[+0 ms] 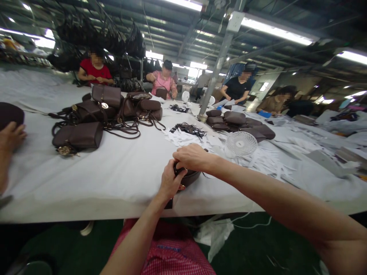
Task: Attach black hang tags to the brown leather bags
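Observation:
A dark brown handbag [191,178] lies at the table's front edge, partly covered by my hands. My left hand [171,178] is closed on its left side, thumb across the top. Over the bag's top, my right hand [191,156] is bent with its fingers curled down at a dark strap or edge beside the left fingers. What exactly the right fingertips pinch is hidden. A shiny gold-and-red piece [181,187] shows just below my left thumb.
Brown handbags [83,110] with straps are heaped at left; more bags [229,120] lie right of a metal post [219,57]. A white fan [241,143], paper strips [266,162] and black straps [190,130] lie ahead. A co-worker's hand [11,137] touches a brown piece at far left.

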### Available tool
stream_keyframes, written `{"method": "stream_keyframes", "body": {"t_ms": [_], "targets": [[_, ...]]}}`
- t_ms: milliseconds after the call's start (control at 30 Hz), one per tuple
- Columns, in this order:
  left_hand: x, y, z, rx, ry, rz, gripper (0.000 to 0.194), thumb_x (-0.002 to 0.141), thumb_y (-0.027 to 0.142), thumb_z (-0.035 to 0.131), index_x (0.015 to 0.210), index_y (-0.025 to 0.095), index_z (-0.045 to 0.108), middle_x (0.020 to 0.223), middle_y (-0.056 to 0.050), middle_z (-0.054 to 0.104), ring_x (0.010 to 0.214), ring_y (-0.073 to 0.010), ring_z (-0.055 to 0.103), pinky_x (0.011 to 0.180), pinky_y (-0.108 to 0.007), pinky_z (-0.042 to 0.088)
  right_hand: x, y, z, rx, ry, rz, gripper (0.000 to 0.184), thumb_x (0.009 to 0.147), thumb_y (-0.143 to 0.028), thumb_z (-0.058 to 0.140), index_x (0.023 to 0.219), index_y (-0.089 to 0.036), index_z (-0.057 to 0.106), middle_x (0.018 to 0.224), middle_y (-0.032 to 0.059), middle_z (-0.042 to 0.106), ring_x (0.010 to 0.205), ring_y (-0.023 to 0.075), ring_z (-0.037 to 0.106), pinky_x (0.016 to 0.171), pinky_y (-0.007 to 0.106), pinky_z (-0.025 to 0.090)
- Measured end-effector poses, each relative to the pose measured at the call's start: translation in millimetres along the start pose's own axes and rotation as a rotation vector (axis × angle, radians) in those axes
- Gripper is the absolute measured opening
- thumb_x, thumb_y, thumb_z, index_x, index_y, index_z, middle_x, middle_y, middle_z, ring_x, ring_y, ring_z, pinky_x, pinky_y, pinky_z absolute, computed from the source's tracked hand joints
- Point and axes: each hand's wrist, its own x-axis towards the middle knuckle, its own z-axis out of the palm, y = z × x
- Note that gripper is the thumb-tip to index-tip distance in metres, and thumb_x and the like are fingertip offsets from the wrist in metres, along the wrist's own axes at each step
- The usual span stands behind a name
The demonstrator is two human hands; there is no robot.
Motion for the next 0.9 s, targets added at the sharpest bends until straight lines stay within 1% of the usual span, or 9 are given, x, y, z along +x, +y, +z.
{"method": "stream_keyframes", "body": {"t_ms": [133,233,333,467,633,700,767,833,900], "targets": [[0.8,1.1,-1.2,0.004,-0.009,-0.018,0.023,0.079,0.027,0.062,0.098,0.022,0.051,0.087,-0.001,0.061,0.083,-0.0193,0.056,0.076,-0.031,0.043,8.7,-0.4,-10.5,-0.040,-0.122,-0.054,0.025,0.081,-0.031,0.062,0.099,-0.015,0.071,0.097,0.0136,0.071,0.087,0.0251,0.066,0.062,0.027,0.042],[2.3,-0.5,-2.2,0.002,-0.033,-0.008,0.026,0.080,0.028,0.062,0.102,0.022,0.051,0.090,-0.001,0.062,0.087,-0.0196,0.057,0.079,-0.032,0.043,12.6,-0.5,-17.1,-0.046,-0.186,-0.120,0.024,0.078,-0.025,0.063,0.096,-0.014,0.073,0.093,0.0131,0.072,0.085,0.0245,0.066,0.061,0.027,0.042],[4.0,-2.3,-3.3,0.017,-0.037,0.021,0.027,0.080,0.028,0.062,0.105,0.022,0.052,0.096,-0.003,0.063,0.093,-0.0208,0.058,0.083,-0.033,0.043,15.5,-2.3,-22.4,-0.103,-0.209,-0.153,0.025,0.074,-0.017,0.064,0.097,-0.013,0.074,0.090,0.0127,0.072,0.083,0.0234,0.066,0.061,0.027,0.040],[4.2,-1.0,-4.7,0.012,-0.022,0.003,0.027,0.079,0.027,0.061,0.103,0.022,0.052,0.093,-0.002,0.062,0.089,-0.0204,0.057,0.081,-0.032,0.042,20.3,4.6,-24.3,-0.119,-0.207,-0.242,0.023,0.077,-0.013,0.058,0.094,-0.010,0.074,0.086,0.0116,0.071,0.076,0.0187,0.062,0.061,0.026,0.037],[1.2,1.6,-5.7,0.033,-0.045,0.002,0.023,0.079,0.028,0.061,0.099,0.023,0.051,0.086,0.000,0.060,0.081,-0.0187,0.055,0.074,-0.030,0.042,24.4,32.7,-14.8,0.230,-0.204,-0.330,0.019,0.078,-0.017,0.058,0.089,-0.012,0.072,0.078,0.0027,0.068,0.068,0.0119,0.053,0.061,0.022,0.037],[0.0,1.0,-5.9,0.036,-0.052,0.010,0.023,0.080,0.028,0.061,0.100,0.023,0.051,0.087,0.000,0.061,0.082,-0.0186,0.055,0.074,-0.030,0.042,23.9,41.2,-8.9,0.363,-0.200,-0.321,0.017,0.077,-0.018,0.059,0.088,-0.012,0.071,0.074,0.0004,0.065,0.067,0.0110,0.051,0.061,0.022,0.038],[-0.7,-0.1,-6.1,0.038,-0.057,0.018,0.024,0.080,0.028,0.061,0.101,0.022,0.051,0.089,-0.001,0.061,0.083,-0.0188,0.056,0.075,-0.030,0.042,22.8,45.4,-3.8,0.485,-0.248,-0.305,0.016,0.077,-0.019,0.058,0.086,-0.011,0.069,0.068,-0.0015,0.062,0.061,0.0103,0.050,0.057,0.022,0.037],[-0.8,-0.7,-5.9,0.034,-0.074,0.019,0.024,0.080,0.027,0.061,0.101,0.022,0.051,0.089,-0.001,0.060,0.084,-0.0190,0.056,0.077,-0.031,0.043,21.9,45.9,-1.0,0.600,-0.318,-0.276,0.015,0.079,-0.019,0.056,0.087,-0.012,0.067,0.065,-0.0028,0.060,0.056,0.0095,0.050,0.054,0.021,0.038],[0.2,0.0,-5.2,0.023,-0.077,0.003,0.022,0.081,0.027,0.060,0.100,0.022,0.050,0.087,0.000,0.060,0.083,-0.0185,0.055,0.077,-0.031,0.043,21.1,44.2,-1.5,0.662,-0.322,-0.224,0.014,0.080,-0.019,0.055,0.089,-0.013,0.065,0.066,-0.0027,0.061,0.053,0.0092,0.052,0.052,0.021,0.039]]}}
